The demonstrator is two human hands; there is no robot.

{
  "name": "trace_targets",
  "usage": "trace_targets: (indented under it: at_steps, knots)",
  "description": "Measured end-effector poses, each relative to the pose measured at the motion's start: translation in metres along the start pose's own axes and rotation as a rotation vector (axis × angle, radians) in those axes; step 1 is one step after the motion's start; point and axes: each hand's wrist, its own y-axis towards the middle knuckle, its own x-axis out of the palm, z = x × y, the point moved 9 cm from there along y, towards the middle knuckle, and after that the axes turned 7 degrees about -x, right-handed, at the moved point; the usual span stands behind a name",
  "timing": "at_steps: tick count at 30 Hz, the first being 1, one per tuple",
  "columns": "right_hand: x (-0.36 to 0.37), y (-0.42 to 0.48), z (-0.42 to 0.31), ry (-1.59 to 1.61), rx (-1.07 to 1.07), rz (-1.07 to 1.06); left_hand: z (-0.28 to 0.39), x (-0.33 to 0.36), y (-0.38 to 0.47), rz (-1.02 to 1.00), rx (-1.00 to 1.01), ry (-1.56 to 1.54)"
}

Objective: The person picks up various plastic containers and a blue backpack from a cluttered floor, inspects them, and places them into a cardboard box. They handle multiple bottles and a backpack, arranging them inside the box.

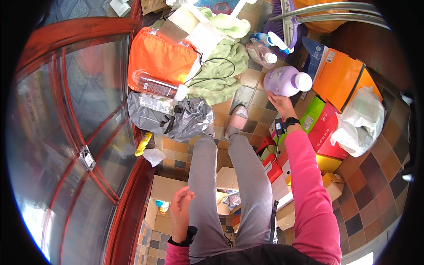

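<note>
My right hand (281,104) reaches forward, with its fingers against the side of a large light-purple plastic bottle (281,80) that has a white cap. Part of the grip is hidden by the bottle. Just beyond it are a clear plastic bottle with a white cap (260,53) and a blue-and-white trigger spray bottle (261,38). My left hand (180,207) hangs beside my left thigh, fingers loosely bent and holding nothing. Below it an open cardboard box (167,191) stands on the floor.
At left is a red-framed glass door (127,185). Ahead lie an orange drawstring bag (159,59), a green towel (228,66), a grey plastic bag (145,119) and two bottles. Right are stacked shoeboxes (338,79), a white plastic bag (361,122) and a purple broom (288,20).
</note>
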Motion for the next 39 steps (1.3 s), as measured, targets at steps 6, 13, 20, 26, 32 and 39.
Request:
trace_targets:
  at_steps: [6, 13, 20, 26, 32, 39]
  knots:
    - [-0.042, -0.002, 0.017, 0.132, -0.008, 0.108, 0.000, 0.018, -0.003, -0.039, 0.000, 0.000]
    - [-0.068, -0.054, 0.019, 0.182, 0.012, 0.373, 0.015, 0.027, -0.024, -0.129, 0.043, -0.082]
    - [-0.029, -0.126, -0.001, 0.272, 0.142, 0.468, 0.044, 0.017, -0.077, -0.194, 0.140, -0.188]
    - [0.234, -0.309, -0.075, -0.445, -0.113, -0.085, 0.118, -0.007, -0.154, -0.239, 0.263, -0.333]
    - [0.479, -0.529, -0.106, -0.191, -0.110, -0.675, 0.173, 0.020, -0.258, -0.683, 0.371, -0.689]
    - [0.577, -0.632, -0.081, -0.831, -0.442, -0.879, 0.183, -0.017, -0.345, -0.914, 0.664, -0.531]
